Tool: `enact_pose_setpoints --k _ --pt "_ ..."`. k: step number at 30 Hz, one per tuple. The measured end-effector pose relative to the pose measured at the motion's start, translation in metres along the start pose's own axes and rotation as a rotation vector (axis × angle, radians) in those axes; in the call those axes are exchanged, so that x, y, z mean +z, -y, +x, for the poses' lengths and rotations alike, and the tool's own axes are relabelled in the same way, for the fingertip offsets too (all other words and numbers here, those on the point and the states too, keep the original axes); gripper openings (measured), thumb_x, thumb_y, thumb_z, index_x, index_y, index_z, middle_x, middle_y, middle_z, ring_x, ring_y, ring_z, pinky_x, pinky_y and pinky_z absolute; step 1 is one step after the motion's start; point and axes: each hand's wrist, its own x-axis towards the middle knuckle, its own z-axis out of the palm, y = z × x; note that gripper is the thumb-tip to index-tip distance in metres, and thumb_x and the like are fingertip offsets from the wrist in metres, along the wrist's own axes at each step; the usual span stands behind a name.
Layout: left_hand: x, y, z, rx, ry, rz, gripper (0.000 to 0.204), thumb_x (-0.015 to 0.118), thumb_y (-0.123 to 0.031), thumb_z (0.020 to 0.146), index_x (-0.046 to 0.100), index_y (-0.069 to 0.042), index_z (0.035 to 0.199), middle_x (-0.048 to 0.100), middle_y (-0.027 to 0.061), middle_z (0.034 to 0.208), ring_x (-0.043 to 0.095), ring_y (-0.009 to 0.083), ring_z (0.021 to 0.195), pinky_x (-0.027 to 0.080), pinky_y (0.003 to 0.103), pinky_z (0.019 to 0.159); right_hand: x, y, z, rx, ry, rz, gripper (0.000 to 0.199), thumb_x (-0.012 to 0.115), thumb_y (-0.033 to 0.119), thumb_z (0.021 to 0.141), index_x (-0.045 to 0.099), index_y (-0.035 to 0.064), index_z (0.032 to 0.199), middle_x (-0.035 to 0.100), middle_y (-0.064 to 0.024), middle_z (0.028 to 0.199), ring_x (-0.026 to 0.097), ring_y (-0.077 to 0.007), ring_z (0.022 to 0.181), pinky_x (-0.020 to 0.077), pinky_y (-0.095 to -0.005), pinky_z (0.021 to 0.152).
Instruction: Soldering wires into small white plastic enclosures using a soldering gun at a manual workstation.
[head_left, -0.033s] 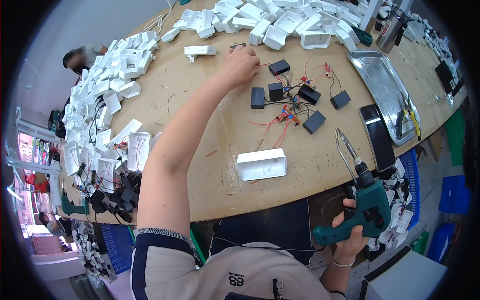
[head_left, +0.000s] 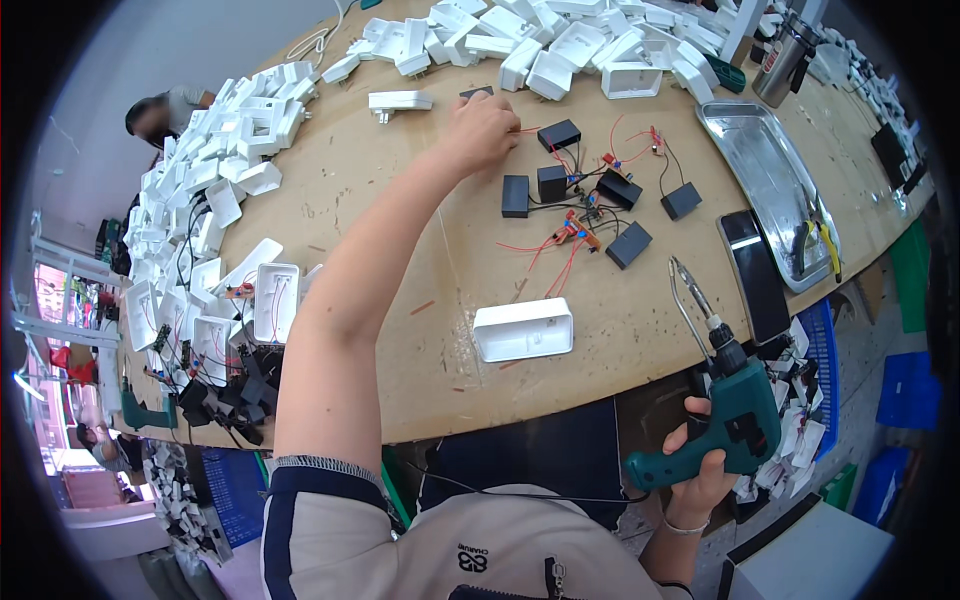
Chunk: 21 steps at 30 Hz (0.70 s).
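Nothing has shifted: left hand [head_left: 482, 130] stays curled beyond the white housing [head_left: 523, 329], contents hidden; right hand [head_left: 700, 455] keeps gripping the green electric screwdriver [head_left: 735, 415] beside it.

Left hand [head_left: 482, 128] reaches far across the table [head_left: 400, 200], touching red wires [head_left: 545, 130]; right hand [head_left: 700, 455] grips a green power screwdriver [head_left: 725, 420].

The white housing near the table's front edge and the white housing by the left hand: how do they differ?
The near white housing lies alone, far from either hand; the far white housing lies just left of the left hand, beside the heap of white housings. The near one looks larger and boxier, the far one slimmer, with a small prong showing. Both are white, oblong, and rest on the table.
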Motion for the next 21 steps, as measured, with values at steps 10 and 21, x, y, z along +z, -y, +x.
enact_pose_setpoints --k 10,21 --pt "0.001 0.003 0.009 -0.181 0.159 -0.071 0.018 0.054 -0.023 0.08 0.062 -0.011 0.091 0.062 0.0105 0.088 0.059 0.0276 0.085 0.041 0.044 0.074 0.007 0.005 -0.002 -0.003 0.008 0.0 0.067 0.06 0.038 0.082 0.033 -0.0067 0.124 0.055 -0.0231 0.105 0.058 -0.0152 0.06 0.0483 -0.0231 0.048" --pt "-0.096 0.002 -0.113 -0.407 -0.977 -1.04 0.014 0.048 -0.014 0.09 0.049 0.0 0.092 0.053 0.0039 0.074 0.051 0.0091 0.066 0.043 0.023 0.059 0.027 0.004 0.0 0.158 0.093 0.29 0.071 0.061 0.044 0.079 0.033 0.0001 0.127 0.052 -0.0219 0.112 0.057 -0.0177 0.063 0.049 -0.0272 0.05"
